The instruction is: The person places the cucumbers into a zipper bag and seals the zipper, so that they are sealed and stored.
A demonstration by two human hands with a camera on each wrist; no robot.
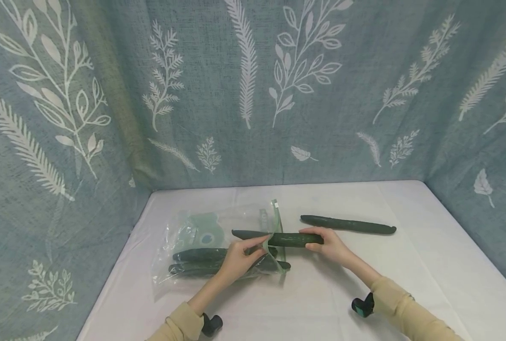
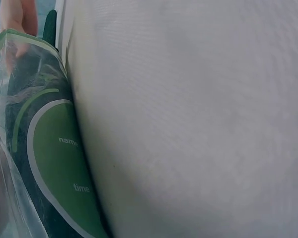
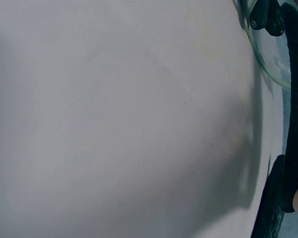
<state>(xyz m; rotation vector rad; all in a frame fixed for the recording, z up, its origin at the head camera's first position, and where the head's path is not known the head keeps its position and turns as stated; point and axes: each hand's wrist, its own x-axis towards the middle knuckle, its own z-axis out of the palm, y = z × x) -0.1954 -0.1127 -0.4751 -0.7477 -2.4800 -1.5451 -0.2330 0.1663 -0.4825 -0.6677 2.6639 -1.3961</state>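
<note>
The long, dark-green, straight cucumber (image 1: 295,240) lies across the mouth of a clear plastic zip bag printed in green (image 1: 201,225), on a white-clothed table (image 1: 321,293). Its left part appears to be inside the bag, although glare on the film prevents me from confirming this. The right hand (image 1: 327,244) grips the cucumber's right end; the left hand (image 1: 238,260) pinches the bag's mouth. Two further dark-green cucumbers (image 1: 201,255) lie in the bag, toward the table's near edge. A loose dark-green cucumber (image 1: 348,224) lies toward the far right corner, touched by neither hand.

Possible faults:

1. Bag shift. If the left pinch slackens, the thin film may fold inward, and the bag may slide toward the table's left edge.

2. Obstruction. The lower bagged cucumber reaches the mouth; crowding there may snag the rim or hinder closure.

3. Tilt. The right hand holds one end only, so a weak grip may let the cucumber pivot and strain the seam.
</note>
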